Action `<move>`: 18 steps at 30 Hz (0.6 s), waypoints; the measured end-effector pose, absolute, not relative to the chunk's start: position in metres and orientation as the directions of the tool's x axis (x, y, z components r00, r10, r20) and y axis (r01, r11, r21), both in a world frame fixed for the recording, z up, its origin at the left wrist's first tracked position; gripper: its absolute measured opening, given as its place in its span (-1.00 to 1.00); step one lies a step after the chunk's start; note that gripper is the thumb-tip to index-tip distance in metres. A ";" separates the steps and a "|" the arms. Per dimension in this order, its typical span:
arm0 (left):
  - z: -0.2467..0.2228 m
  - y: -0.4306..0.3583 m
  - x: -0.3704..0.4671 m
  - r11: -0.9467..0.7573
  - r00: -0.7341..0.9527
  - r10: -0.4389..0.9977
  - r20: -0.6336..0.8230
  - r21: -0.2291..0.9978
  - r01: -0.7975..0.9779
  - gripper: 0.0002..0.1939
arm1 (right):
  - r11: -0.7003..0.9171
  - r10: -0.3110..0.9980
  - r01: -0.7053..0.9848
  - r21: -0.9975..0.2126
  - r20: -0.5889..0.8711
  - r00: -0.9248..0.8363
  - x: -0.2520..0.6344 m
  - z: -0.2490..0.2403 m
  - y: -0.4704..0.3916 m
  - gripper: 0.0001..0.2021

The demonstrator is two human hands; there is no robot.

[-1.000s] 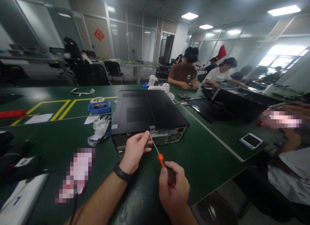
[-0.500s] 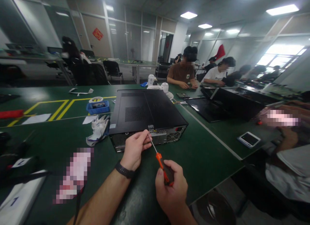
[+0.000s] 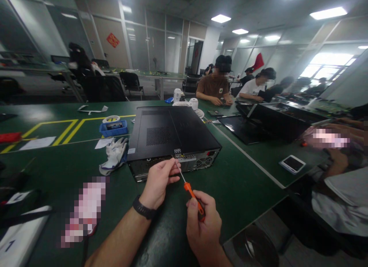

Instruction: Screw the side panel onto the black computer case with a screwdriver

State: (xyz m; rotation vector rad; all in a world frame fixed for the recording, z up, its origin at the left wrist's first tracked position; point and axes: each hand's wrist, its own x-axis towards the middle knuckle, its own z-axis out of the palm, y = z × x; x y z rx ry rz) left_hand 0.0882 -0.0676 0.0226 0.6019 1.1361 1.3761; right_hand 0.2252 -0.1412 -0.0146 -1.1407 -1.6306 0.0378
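A black computer case (image 3: 184, 129) lies on its side on the green table, its rear panel facing me. My right hand (image 3: 204, 221) is wrapped round the orange and black handle of a screwdriver (image 3: 193, 194). The shaft points up and left toward the rear edge of the case. My left hand (image 3: 161, 178), with a dark band on the wrist, pinches around the shaft near its tip, close to the panel. The fingers hide the tip, so I cannot tell whether a screw is there. White work gloves (image 3: 114, 155) lie left of the case.
A blue tray (image 3: 113, 129) with a tape roll (image 3: 111, 119) stands behind the gloves. White fans (image 3: 186, 102) are behind the case. An opened black case (image 3: 281, 119) and a white-framed device (image 3: 292, 164) are at the right, near a co-worker's arm (image 3: 333, 167). Other people sit farther back.
The right hand has turned the screwdriver handle slightly and shifted its grip. The left hand stays at the shaft near the rear panel. The whole view has shifted a little.
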 end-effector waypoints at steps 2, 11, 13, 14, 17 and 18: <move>0.025 -0.075 0.089 0.208 -0.108 0.954 -0.279 0.879 -0.428 -0.71 | 0.536 0.695 0.633 -0.559 0.718 0.045 0.225 -0.013 -0.143 -0.83; 0.024 -0.109 0.095 0.402 0.245 0.914 -0.322 0.797 -0.452 -0.70 | 0.594 0.681 0.633 -0.496 0.729 -0.068 0.231 -0.013 -0.148 -0.77; 0.021 -0.111 0.095 0.409 0.262 0.912 -0.317 0.759 -0.507 -0.71 | 0.632 0.679 0.600 -0.490 0.724 -0.124 0.235 -0.012 -0.147 -0.75; 0.019 -0.112 0.095 0.407 0.264 0.913 -0.311 0.741 -0.534 -0.72 | 0.653 0.673 0.580 -0.487 0.724 -0.149 0.237 -0.011 -0.146 -0.74; 0.015 -0.112 0.094 0.402 0.278 0.916 -0.290 0.687 -0.606 -0.74 | 0.685 0.648 0.544 -0.484 0.746 -0.152 0.246 -0.005 -0.135 -0.75; 0.015 -0.111 0.094 0.400 0.278 0.917 -0.287 0.669 -0.626 -0.75 | 0.674 0.644 0.554 -0.488 0.756 -0.117 0.249 0.000 -0.129 -0.76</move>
